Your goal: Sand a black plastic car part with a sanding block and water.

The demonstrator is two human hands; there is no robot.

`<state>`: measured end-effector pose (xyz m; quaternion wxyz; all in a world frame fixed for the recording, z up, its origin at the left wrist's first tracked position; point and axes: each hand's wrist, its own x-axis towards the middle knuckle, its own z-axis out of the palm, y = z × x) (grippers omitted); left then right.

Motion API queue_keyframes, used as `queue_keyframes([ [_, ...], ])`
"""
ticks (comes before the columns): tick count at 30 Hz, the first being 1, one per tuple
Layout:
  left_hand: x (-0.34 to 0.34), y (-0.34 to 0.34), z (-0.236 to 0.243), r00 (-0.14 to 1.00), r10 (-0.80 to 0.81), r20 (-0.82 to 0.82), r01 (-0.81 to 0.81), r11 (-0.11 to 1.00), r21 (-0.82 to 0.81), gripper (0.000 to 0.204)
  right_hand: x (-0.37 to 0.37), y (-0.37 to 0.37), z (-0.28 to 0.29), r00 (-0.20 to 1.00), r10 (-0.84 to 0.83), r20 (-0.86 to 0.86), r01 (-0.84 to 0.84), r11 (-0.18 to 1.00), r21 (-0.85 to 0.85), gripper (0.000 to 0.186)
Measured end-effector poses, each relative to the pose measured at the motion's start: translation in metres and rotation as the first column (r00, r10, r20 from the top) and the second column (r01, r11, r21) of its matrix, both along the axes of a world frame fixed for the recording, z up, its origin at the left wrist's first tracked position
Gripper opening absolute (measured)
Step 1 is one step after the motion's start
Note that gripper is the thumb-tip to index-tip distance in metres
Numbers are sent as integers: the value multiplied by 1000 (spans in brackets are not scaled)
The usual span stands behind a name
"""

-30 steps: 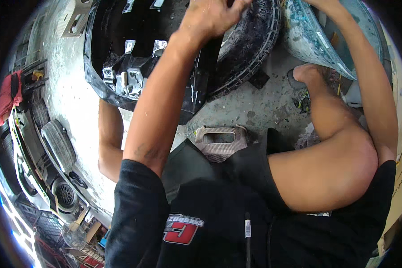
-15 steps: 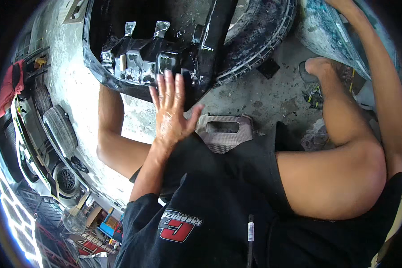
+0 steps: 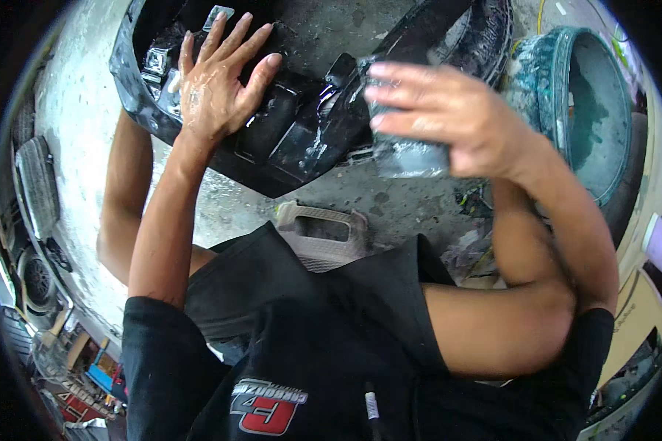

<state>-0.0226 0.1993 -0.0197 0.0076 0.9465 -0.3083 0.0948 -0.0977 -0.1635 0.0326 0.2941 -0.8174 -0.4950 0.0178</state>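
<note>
The black part (image 3: 298, 136) lies beneath the left hand (image 3: 215, 99).

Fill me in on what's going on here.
A person's left hand lies spread on a glossy black moulded part. The right hand holds a wet-looking grey sheet by the part's right side; it is too blurred to tell whether the sheet touches it. A teal tub is off to the right.
</note>
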Motion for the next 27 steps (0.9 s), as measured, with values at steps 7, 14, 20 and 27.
queue_keyframes([
  [7, 3, 1, 0, 1000, 2, 0, -2, 997, 78, 58, 8, 0, -3, 973, -118, 197, 128, 991, -38, 38],
  [14, 1, 1, 5, 996, 36, -85, -37, 999, -13, 53, -5, 25, 14, 983, 19, 180, 6, 991, -133, 36],
  [20, 1, 3, 4, 996, -1, -90, -6, 997, -74, 52, 34, -9, 2, 964, -171, 204, 163, 985, 57, 37],
  [27, -5, -2, 11, 997, -77, -16, 65, 920, -386, 54, 37, -10, 24, 989, -149, 13, 148, 988, 48, 42],
])
